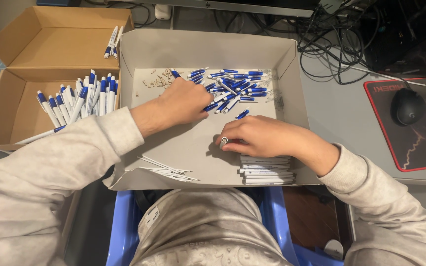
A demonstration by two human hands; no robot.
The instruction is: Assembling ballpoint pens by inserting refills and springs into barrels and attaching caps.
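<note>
left hand (186, 101) fingers curled into the blue-and-white pen parts (232, 86) in the grey tray (208, 49); right hand (257, 135) fingers pinch a white pen barrel (224, 141) above stacked barrels (267, 170)

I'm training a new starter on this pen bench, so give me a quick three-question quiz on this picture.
1. True or false: the left hand reaches into the pile of blue pen parts.
2. The right hand holds: A) a mouse, B) a white pen barrel, C) a cable?
3. Where do the assembled pens stand?

Key
1. True.
2. B; the stacked white barrels lie just under that wrist.
3. In the brown cardboard box, left of the white tray.
</note>
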